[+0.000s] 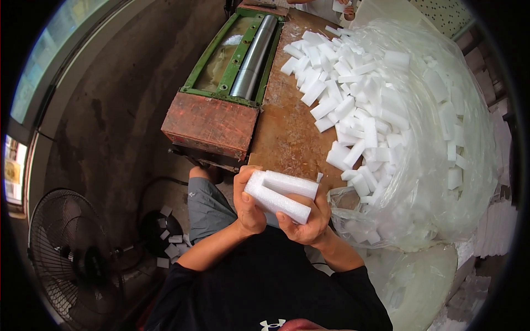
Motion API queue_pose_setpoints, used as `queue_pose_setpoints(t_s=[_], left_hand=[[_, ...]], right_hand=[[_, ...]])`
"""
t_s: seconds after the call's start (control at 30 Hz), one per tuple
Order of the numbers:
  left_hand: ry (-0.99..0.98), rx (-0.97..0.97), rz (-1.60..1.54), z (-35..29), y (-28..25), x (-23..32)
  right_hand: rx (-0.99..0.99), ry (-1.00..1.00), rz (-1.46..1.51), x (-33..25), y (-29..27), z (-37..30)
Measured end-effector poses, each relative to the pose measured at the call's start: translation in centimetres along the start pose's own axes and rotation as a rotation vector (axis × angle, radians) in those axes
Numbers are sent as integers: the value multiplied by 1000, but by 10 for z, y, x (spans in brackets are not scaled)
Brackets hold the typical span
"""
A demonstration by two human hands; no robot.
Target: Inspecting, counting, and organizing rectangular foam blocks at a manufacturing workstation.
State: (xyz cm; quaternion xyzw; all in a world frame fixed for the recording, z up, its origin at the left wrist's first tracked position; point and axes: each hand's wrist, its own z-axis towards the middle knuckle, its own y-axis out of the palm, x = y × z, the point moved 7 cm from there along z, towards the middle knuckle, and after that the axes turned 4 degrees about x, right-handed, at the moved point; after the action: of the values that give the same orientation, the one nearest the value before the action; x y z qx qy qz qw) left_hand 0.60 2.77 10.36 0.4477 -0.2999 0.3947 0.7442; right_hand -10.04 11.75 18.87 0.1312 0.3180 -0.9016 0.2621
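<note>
Between my two hands is a white foam piece (279, 199) with a slot along it, so that it looks like a U. My left hand (248, 204) wraps round its closed left end, thumb on the near side. At the slotted right end, my right hand (309, 219) grips the piece with the thumb on the near arm; some of its fingers are hidden behind the foam. The piece is held above my lap, at the near edge of the wooden tabletop (292, 138). A heap of loose white foam blocks (331, 83) lies on that tabletop, spilling from a large clear plastic bag (441, 138).
Left of the tabletop stands a machine with a green frame (190, 80), a metal roller (254, 60) and a worn red wooden end (210, 124). A pedestal fan (66, 248) is at the lower left, near foam pieces (172, 248) on the floor. Another person (326, 8) is at the far end.
</note>
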Motion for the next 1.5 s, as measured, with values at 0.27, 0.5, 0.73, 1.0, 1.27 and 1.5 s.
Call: queue_pose_setpoints(t_s=[0.27,0.5,0.73,1.0,1.27,1.5], left_hand=[[-320,-152,-268,5,24,10],[-232,-280,-266,-1,32,6],[-512,-213,-99,-2,29,-45],[-483,-684,101,-15,105,-98],[289,-801,643,41,194,-146],[445,-921,795,44,228,-205]], right_hand=[[-107,-315,-166,-2,-2,-27],[-9,-532,-290,-10,-6,-19],[-13,-103,66,47,4,-30],[168,307,-176,80,-169,-76],[1274,-35,1057,33,-409,-183],[699,591,-581,235,-433,-70]])
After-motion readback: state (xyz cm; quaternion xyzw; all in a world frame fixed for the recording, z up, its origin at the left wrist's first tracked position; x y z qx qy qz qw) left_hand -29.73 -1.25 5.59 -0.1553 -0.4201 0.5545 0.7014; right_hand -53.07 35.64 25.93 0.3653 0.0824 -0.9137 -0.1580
